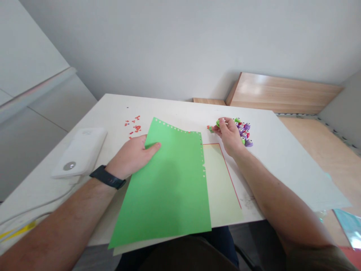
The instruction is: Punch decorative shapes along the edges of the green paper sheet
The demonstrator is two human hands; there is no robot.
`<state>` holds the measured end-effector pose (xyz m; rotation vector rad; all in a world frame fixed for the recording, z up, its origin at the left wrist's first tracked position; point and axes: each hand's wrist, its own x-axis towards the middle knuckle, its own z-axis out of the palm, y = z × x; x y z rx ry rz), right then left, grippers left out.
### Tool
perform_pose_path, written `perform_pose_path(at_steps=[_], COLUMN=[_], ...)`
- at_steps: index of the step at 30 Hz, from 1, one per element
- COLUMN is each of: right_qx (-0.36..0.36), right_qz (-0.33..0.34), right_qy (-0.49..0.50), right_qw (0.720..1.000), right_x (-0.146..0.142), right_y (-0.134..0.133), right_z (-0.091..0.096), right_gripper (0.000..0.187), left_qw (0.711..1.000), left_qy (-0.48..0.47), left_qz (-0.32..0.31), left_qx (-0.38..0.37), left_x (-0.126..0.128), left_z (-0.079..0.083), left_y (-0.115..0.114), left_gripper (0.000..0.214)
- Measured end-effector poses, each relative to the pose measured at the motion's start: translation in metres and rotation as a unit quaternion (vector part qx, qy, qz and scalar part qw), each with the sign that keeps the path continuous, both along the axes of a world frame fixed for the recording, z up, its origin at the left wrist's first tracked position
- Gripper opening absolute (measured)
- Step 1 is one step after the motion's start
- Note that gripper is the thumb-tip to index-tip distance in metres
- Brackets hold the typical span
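Note:
My left hand [138, 153] grips the left edge of a green sheet of paper [169, 180], thumb on top. A row of small punched notches runs along the sheet's top edge and part of its right edge. Over to the right, my right hand [229, 135] has its fingers closed on a small green paper punch [218, 123], partly hidden by the fingers. Just left of those fingers lie tiny red and green paper cutouts [209, 128]. Beside the hand stands a cluster of purple, red and green paper punches [244, 130].
Under the green sheet lies a pale sheet [222, 180] with a red border. Red paper cutouts [137, 128] are scattered at the back left of the white table [175, 109]. A white device [81, 152] with a cable sits at left. A wooden board [282, 92] rests behind.

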<state>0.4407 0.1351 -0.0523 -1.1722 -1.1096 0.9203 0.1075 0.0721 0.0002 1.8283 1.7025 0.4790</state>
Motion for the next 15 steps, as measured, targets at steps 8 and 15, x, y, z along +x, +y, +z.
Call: perform_pose_path(at_steps=[8,15], right_qx=[0.002,-0.016], right_qz=[-0.03,0.033], right_qy=[-0.017,0.016], right_qw=[0.999,0.999], right_x=[0.009,-0.005], right_y=[0.0,-0.001], right_z=[0.002,0.005], right_gripper=[0.049,0.051], left_qw=[1.0,1.0], left_qy=[-0.002,0.001], left_qz=[0.001,-0.001], left_qx=[0.003,0.01], left_x=[0.001,0.0], left_z=[0.001,0.0], left_y=[-0.002,-0.001], left_gripper=[0.043,0.041])
